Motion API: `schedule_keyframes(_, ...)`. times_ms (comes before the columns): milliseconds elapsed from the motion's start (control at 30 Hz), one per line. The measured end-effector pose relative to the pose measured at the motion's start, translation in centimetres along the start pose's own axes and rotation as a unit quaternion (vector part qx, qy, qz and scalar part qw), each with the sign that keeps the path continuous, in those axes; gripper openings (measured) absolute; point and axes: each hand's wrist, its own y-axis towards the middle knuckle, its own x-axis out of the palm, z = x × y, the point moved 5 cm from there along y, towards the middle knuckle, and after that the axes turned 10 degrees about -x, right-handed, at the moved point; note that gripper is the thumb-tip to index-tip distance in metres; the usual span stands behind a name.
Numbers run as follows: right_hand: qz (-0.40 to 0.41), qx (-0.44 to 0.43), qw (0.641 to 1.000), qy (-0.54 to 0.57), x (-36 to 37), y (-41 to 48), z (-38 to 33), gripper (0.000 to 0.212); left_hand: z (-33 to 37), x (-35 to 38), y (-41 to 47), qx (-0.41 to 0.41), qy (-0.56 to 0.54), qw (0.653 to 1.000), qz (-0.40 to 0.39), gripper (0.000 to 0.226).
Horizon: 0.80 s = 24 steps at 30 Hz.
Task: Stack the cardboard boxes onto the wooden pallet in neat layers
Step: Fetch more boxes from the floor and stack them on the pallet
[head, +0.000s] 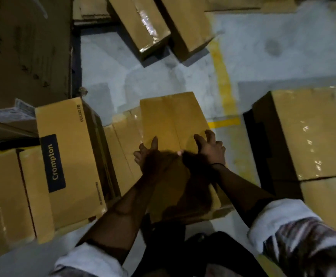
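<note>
Head view: left hand point(149, 154), right hand point(211, 148) spread over cardboard box point(173, 118)

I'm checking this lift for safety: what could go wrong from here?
1. The left hand and right hand are spread over the top of the middle box, with no grip on its sides; lifted like this, it may slip.
2. Loose boxes lie askew on the floor ahead, a likely trip hazard while carrying.
</note>
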Motion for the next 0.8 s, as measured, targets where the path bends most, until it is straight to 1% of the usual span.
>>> schedule_keyframes(67,0.03,0.027,0.999,-0.007,-2.5,-3.9,1.7,0.09,2.1,0.1,-4.7,0.044,0.025,0.999,0.006,0.111)
schedule_keyframes(133,0.078,0.053,0.995,-0.014,-4.6,-8.5,3.3,0.088,3.7,0.6,-9.5,0.078,0.017,0.997,0.011,0.12)
schedule_keyframes(267,0.195,0.11,0.974,0.018,-8.1,-18.4,7.1,0.084,6.7,2.3,-19.6,0.172,0.023,0.983,0.058,0.118)
schedule_keyframes(367,0.26,0.157,0.951,0.051,-10.4,-26.2,10.6,0.081,9.2,4.5,-27.3,0.241,0.045,0.967,0.071,0.115)
schedule_keyframes(500,0.352,0.22,0.905,0.093,-12.4,-38.0,16.1,0.079,11.3,9.0,-38.2,0.34,0.073,0.934,0.078,0.117)
schedule_keyframes(600,0.386,0.276,0.875,0.092,-13.0,-47.1,19.8,0.079,11.5,13.4,-46.5,0.396,0.077,0.912,0.069,0.115)
schedule_keyframes(800,0.418,0.368,0.826,0.081,-13.7,-61.6,26.0,0.077,11.6,21.5,-59.1,0.458,0.112,0.882,0.02,0.109)
